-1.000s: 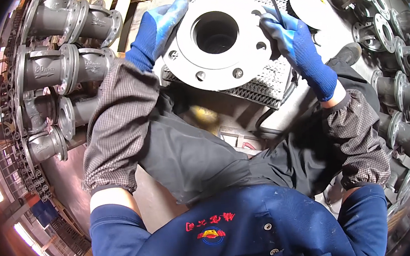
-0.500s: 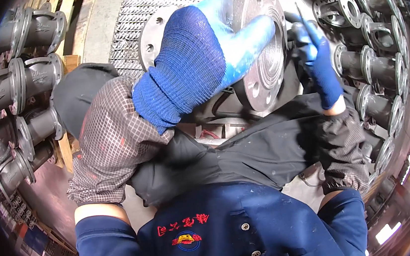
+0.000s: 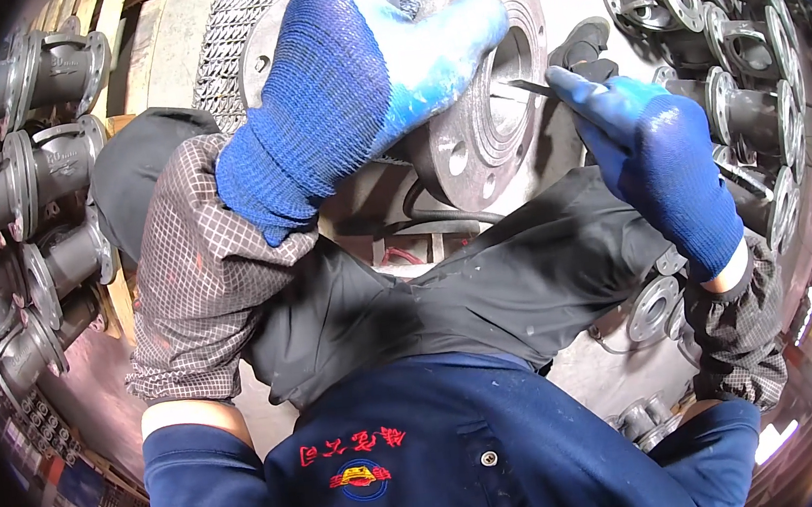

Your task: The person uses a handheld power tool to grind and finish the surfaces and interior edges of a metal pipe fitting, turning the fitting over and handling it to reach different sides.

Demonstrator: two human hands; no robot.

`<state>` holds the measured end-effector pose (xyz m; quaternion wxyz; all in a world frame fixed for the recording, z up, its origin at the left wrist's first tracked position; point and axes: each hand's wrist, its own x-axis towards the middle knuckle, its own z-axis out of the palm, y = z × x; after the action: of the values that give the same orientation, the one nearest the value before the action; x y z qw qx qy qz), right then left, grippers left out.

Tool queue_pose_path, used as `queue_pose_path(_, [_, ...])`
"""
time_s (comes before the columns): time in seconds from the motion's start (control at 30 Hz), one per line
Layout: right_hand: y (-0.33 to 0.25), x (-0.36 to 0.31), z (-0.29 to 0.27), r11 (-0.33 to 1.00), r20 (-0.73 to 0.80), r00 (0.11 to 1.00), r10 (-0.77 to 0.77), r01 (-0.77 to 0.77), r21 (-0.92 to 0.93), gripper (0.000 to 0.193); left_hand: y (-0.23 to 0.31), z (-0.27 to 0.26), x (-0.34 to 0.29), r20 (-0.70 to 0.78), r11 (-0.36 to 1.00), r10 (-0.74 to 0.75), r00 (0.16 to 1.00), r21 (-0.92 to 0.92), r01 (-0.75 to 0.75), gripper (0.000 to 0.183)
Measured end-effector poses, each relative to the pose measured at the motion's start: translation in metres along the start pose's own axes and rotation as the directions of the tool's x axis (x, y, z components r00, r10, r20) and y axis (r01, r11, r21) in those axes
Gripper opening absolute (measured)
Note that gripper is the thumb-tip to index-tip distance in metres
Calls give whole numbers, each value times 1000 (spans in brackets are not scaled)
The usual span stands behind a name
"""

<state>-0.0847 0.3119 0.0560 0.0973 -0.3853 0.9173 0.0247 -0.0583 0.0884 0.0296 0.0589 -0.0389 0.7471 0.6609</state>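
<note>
A grey flanged metal pipe fitting [image 3: 443, 146] lies in front of me, its round flange with bolt holes turned to the right. My left hand [image 3: 362, 65], in a blue coated glove, is closed over its top, with the thumb reaching across the flange face toward the bore. To the right of the flange, my gloved right hand [image 3: 650, 141] is closed around a thin dark rod-like tool [image 3: 533, 88]. The tool points left, its tip at the mouth of the bore. Most of its length is hidden in my fingers, so its exact kind does not show.
A metal mesh surface [image 3: 239, 28] lies behind the fitting. Grey flanged fittings [image 3: 65, 161] are stacked at the left beside wooden pallet boards [image 3: 124, 303]. More flanged fittings [image 3: 753, 118] crowd the right side. A dark hose [image 3: 442, 216] curves under the work, just beyond my knees.
My right hand has turned and brought the tool from upright beside the flange to pointing left into the bore. My left hand keeps its hold; fitting and hand appear further left and higher.
</note>
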Motion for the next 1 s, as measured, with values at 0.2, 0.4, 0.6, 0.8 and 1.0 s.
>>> queue_pose_path(0.2, [5,11,18,961,-94,978,-187,163,-225,33,-5,0,1,-50,998,28,998,-46,-31,40])
queue_pose_path(0.4, [-8,20,7,889,-33,967,-252,218,-403,18,-4,-5,1,-46,1000,8,999,-8,-8,41])
queue_pose_path(0.6, [-17,27,-7,879,84,980,-181,199,-432,15,-12,-15,6,286,232,673,682,794,-562,23])
queue_pose_path(0.8, [-25,32,-24,897,191,957,-220,275,-345,10,-2,-1,-2,-28,997,79,996,-16,-80,41])
queue_pose_path(1.0, [-39,29,1,949,108,975,-193,213,-232,13,-2,-4,-6,-23,998,58,998,38,-58,39])
